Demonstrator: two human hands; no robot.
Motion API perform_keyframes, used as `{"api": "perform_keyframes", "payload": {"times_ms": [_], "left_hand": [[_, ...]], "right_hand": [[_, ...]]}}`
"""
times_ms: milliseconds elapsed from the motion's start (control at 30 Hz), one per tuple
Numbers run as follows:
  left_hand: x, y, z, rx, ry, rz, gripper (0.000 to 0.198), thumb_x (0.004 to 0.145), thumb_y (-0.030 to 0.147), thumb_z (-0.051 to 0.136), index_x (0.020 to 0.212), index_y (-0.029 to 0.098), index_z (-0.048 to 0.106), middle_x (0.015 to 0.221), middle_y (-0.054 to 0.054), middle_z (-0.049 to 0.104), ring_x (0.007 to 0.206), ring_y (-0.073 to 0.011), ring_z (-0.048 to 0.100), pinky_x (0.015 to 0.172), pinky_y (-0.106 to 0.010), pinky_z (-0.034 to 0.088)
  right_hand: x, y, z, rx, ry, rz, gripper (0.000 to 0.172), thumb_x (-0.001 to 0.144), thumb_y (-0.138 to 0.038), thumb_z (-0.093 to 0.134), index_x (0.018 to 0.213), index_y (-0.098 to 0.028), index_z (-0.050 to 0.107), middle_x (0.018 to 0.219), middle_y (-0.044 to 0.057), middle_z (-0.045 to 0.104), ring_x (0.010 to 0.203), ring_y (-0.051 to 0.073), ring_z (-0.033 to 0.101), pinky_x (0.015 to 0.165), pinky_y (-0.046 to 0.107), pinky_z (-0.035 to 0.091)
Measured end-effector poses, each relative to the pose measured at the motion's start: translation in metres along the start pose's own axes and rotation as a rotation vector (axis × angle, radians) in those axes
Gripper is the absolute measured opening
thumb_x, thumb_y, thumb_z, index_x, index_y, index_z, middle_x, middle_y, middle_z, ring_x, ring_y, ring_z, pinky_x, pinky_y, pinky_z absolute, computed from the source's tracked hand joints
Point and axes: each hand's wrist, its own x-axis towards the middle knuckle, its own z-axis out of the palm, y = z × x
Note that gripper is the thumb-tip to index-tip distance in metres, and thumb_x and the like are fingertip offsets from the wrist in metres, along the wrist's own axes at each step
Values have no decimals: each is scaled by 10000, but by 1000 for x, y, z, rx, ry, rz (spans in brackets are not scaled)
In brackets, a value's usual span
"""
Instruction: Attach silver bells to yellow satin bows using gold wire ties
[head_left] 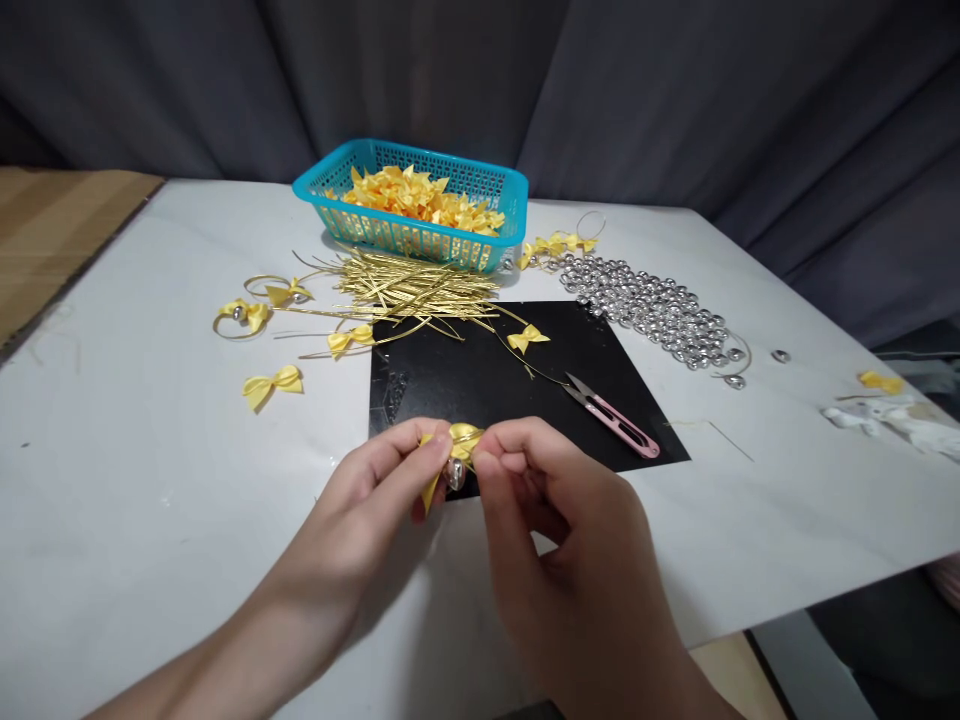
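Observation:
My left hand point(375, 490) is closed, with thumb and fingers pinching a yellow ribbon bow point(465, 432) over the near edge of the black mat point(480, 380). Just below the bow hangs a shiny silver bead point(455, 474), round or oval. Thin gold wire point(469, 437) runs across the bow towards my right hand point(574, 500). The right thumb and forefinger are pinched together on that wire, touching the bow's right side. The fingertips partly hide the wire's ends.
A blue basket point(411, 240) of yellow bows stands at the back, behind a pile of gold wire ties point(412, 288). Silver beads point(652, 310) are heaped to the right. Pink-handled thread snips point(615, 420) lie on the mat. Loose bows point(274, 384) lie leftward.

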Motion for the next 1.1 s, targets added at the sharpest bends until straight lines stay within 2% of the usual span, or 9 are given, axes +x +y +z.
{"api": "perform_keyframes", "payload": {"times_ms": [133,367,467,567,667,800,1100], "left_hand": [[1,2,-1,27,14,-8,248,798,333,580,609,180,536,595,31,439,600,-123,381,568,-238,326],[1,1,-3,167,31,110,201,796,303,577,630,196,539,592,41,455,579,-121,389,547,-231,321],[1,1,-2,195,63,100,191,795,308,580,643,202,535,599,43,459,584,-123,395,550,-231,320],[1,0,-1,204,64,65,262,798,339,573,594,198,487,592,38,437,589,-129,391,552,-236,319],[1,-1,-2,223,18,40,308,814,359,540,568,198,449,609,21,449,622,-144,412,574,-246,335],[0,-3,-2,233,1,27,289,843,365,512,611,196,479,630,21,440,627,-143,404,582,-242,347],[0,-1,-3,248,-5,51,275,844,342,511,608,202,485,623,24,442,618,-143,408,574,-240,344]], "right_hand": [[1,0,1,3,1,7,147,872,-162,447,729,-195,463,571,-32,531,487,86,512,428,161,367],[-1,-2,-1,8,42,27,147,852,-196,472,706,-184,469,530,-38,480,414,66,399,368,166,280],[-2,-3,-2,1,62,8,138,848,-187,472,710,-180,475,534,-40,464,425,66,402,382,170,290],[-2,-4,-3,6,93,-10,157,852,-178,464,696,-178,478,528,-48,437,424,61,397,369,158,289],[-1,-2,-4,-41,49,-21,172,843,-161,468,674,-183,484,496,-60,418,404,56,382,358,149,280],[0,0,-5,-114,-24,-13,162,832,-160,476,673,-186,498,509,-56,452,426,63,414,381,151,302],[1,0,-3,-73,-15,13,163,838,-162,477,680,-186,505,510,-60,434,419,55,388,356,130,279]]}}
